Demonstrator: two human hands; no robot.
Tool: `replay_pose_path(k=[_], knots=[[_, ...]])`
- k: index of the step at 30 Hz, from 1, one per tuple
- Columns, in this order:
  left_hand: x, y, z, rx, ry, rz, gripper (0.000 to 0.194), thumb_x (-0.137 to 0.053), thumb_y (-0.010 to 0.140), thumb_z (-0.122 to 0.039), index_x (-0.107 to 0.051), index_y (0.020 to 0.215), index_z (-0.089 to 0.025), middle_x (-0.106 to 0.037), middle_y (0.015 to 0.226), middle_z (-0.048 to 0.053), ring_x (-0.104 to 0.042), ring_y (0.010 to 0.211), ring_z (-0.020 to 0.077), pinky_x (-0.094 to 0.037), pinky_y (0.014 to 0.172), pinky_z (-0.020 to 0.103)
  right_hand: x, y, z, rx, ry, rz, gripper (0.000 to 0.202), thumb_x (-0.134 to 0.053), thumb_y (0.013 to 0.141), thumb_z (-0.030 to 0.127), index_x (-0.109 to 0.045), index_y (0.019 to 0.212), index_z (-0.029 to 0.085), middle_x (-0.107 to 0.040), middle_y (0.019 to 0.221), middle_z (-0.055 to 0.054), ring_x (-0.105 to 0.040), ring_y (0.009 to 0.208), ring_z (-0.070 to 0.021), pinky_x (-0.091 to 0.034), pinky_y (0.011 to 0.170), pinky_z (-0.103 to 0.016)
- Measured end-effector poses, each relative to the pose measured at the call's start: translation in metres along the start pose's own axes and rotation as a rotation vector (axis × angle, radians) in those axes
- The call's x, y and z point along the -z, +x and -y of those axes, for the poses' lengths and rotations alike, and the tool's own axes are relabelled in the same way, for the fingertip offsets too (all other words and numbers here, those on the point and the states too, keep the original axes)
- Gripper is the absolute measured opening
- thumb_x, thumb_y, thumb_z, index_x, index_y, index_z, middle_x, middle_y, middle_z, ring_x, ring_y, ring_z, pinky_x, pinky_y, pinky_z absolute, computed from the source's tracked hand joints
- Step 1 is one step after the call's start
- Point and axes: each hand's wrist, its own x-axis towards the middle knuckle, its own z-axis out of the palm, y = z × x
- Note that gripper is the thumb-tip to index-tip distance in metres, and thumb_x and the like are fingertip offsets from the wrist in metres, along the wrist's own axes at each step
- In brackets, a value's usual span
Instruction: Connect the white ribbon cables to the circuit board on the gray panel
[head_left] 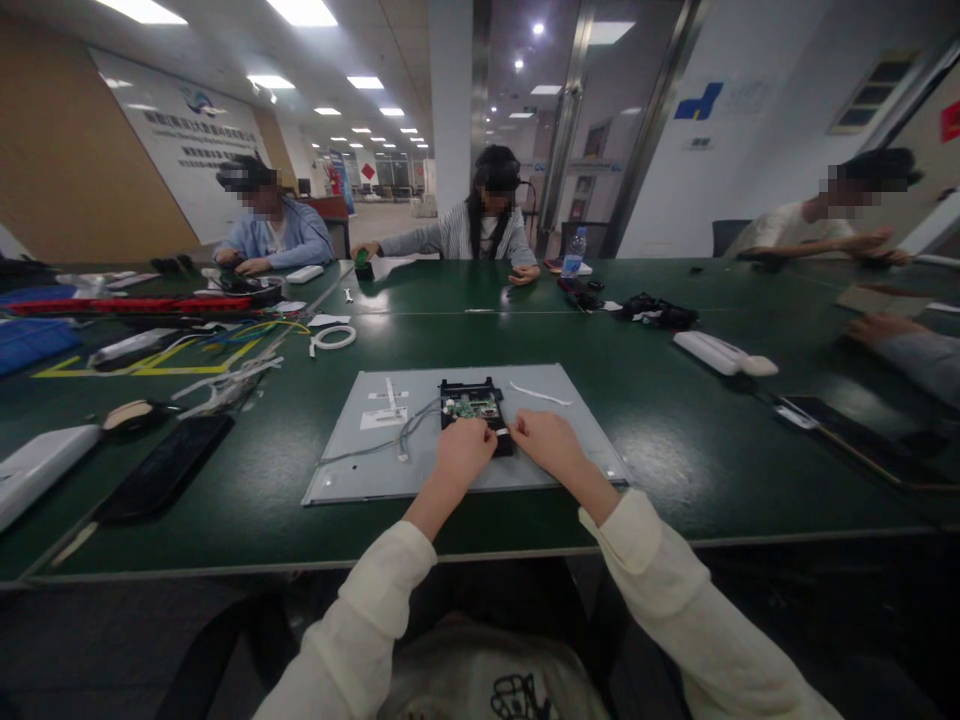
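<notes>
A grey metal panel lies flat on the table in front of me. On it rests a black frame around a green circuit board. My left hand is closed at the frame's near left part, with a small white bit by its fingertips. Just to the right, my right hand is closed by the frame's right edge. What either hand pinches is hidden. Grey cables run left from the frame over the panel, and a white strip lies behind my right hand.
A black flat device, a computer mouse and a white box lie to my left. A coiled white cable is beyond the panel. A white device and a dark panel lie right. Several people sit around the table.
</notes>
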Motion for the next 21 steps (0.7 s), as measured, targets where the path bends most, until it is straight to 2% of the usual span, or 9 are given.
replay_pose_path(k=[12, 21], knots=[[0.0013, -0.0015, -0.0027, 0.012, -0.003, -0.006, 0.031, -0.041, 0.085, -0.032, -0.067, 0.085, -0.015, -0.066, 0.084, 0.012, -0.063, 0.08, 0.023, -0.047, 0.071, 0.032, -0.0015, 0.0015, -0.0007, 0.01, -0.007, -0.015, 0.024, -0.043, 0.087, 0.034, -0.061, 0.079, 0.02, -0.065, 0.075, -0.005, -0.059, 0.073, -0.018, -0.03, 0.056, -0.025], [0.0063, -0.0015, -0.0013, 0.034, 0.022, 0.021, 0.034, -0.043, 0.084, -0.037, -0.067, 0.084, -0.014, -0.066, 0.082, 0.012, -0.063, 0.08, 0.0231, -0.047, 0.07, 0.03, 0.0025, 0.0, 0.0008, -0.024, -0.033, -0.015, 0.026, -0.044, 0.086, 0.039, -0.06, 0.082, 0.019, -0.065, 0.076, -0.007, -0.06, 0.073, -0.0199, -0.033, 0.058, -0.026]])
